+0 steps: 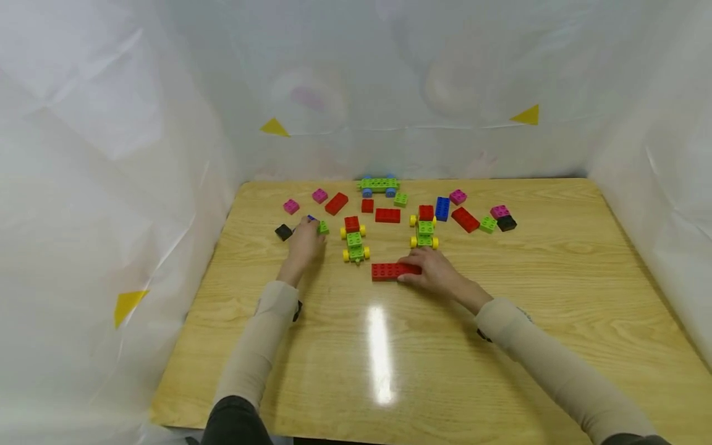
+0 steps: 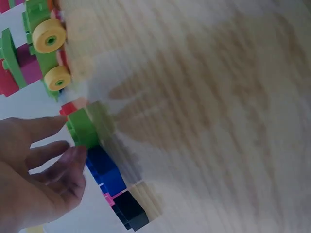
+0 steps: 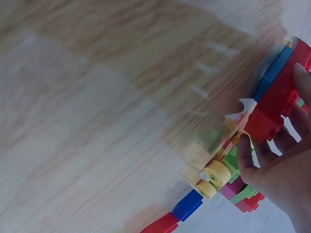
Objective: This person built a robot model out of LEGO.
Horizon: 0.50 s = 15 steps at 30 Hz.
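Note:
My left hand [image 1: 305, 241] reaches over a blue brick [image 2: 106, 170] and a small green brick [image 2: 83, 127]. Its fingertips are right at the green brick, fingers spread and lightly bent. A black brick [image 1: 283, 232] lies just left of this hand. With thumb and fingers, my right hand [image 1: 436, 272] grips the right end of a long red brick [image 1: 385, 272]. A blue piece [image 3: 274, 73] shows along the red brick's underside. Close behind these hands stand a left car [image 1: 354, 241] and a right car [image 1: 425, 228], both green with yellow wheels and a red brick.
At the table's back edge stands a green car base [image 1: 379, 184] with blue wheels. Loose bricks lie around it, among them a red brick [image 1: 387, 215], a blue brick [image 1: 442, 209] and a pink brick [image 1: 458, 196]. White sheeting [image 1: 389, 74] encloses the wooden table [image 1: 311, 371].

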{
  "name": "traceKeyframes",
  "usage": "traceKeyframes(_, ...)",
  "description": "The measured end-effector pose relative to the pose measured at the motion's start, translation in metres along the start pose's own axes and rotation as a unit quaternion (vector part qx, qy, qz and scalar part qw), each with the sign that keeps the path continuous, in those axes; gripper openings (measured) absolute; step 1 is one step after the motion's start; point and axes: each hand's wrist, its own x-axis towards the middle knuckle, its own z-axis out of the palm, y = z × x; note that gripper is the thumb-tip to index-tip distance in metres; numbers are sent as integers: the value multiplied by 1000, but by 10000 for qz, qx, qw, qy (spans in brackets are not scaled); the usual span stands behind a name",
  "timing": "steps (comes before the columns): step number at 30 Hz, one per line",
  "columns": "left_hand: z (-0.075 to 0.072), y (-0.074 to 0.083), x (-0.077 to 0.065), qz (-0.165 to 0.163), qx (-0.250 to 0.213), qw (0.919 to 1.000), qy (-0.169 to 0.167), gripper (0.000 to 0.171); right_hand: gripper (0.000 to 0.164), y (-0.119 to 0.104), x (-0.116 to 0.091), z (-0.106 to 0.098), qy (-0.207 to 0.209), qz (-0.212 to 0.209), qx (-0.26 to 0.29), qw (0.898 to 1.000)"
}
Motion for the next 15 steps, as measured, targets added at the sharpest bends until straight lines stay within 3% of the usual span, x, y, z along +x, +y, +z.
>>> traceKeyframes(9, 4, -2, 1, 51, 533, 9978, 390, 26, 46, 0, 0, 1, 58, -21, -40, 10000)
traceKeyframes(15, 6, -2, -6, 131, 576, 9980, 240, 41, 46, 0, 0, 1, 68, -36, 9, 10000)
